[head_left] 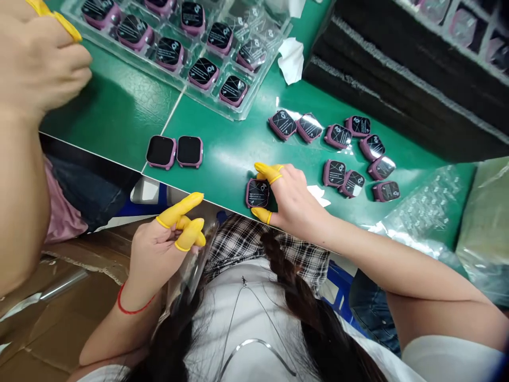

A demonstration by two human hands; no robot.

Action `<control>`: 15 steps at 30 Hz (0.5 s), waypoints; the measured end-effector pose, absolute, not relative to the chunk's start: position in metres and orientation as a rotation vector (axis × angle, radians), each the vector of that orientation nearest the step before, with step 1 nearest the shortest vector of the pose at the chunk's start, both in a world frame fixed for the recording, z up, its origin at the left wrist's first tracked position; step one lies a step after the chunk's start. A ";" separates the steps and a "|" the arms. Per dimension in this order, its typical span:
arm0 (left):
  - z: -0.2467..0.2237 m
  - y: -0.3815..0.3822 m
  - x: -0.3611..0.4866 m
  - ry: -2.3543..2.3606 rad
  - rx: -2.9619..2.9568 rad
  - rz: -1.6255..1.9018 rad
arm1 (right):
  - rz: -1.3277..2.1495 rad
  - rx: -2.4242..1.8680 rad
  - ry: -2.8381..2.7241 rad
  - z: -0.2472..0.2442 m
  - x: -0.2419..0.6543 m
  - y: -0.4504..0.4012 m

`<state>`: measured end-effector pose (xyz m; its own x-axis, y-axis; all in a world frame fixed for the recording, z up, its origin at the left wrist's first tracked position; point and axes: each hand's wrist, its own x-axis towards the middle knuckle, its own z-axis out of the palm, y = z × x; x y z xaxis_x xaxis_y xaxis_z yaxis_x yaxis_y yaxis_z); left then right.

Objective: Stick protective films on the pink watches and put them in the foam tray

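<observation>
Checking in through the head cam: the right hand point(298, 204) has a strapless pinkish-purple smartwatch point(256, 195), pinched top and bottom between index finger and thumb, right by the near edge of the green table point(225, 151). Its screen shows white lines, tiny text and a little symbol. The left hand point(153, 246) is just off that edge, fingers loosely curled, and I can't see anything in it. Both hands wear yellow finger cots point(183, 208).

Progress-wise, I'd call it partway, though I honestly can't tell which look counts as finished. Two smartwatches with plain dark screens point(161, 152) sit side by side to the left. Nine loose smartwatches with marked screens point(334, 173) are spread out on the right, so those look like the other pile. The clear plastic tray point(207, 102) up top holds more marked ones, but it's cut off, so no full count from me. A co-worker's fist point(43, 63) is near the tray's left side; can't tell if it's holding anything.
</observation>
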<state>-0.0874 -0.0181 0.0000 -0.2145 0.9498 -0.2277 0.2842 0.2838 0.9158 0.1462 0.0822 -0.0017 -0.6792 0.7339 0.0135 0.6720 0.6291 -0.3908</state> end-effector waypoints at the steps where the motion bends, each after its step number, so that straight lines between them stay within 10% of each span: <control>1: 0.001 -0.016 -0.091 1.690 1.098 0.977 | 0.482 -1.177 -2.669 -0.004 0.150 0.086; 15: 0.027 0.086 -0.177 1.602 1.475 0.286 | 0.349 -1.097 -2.649 0.008 0.083 0.130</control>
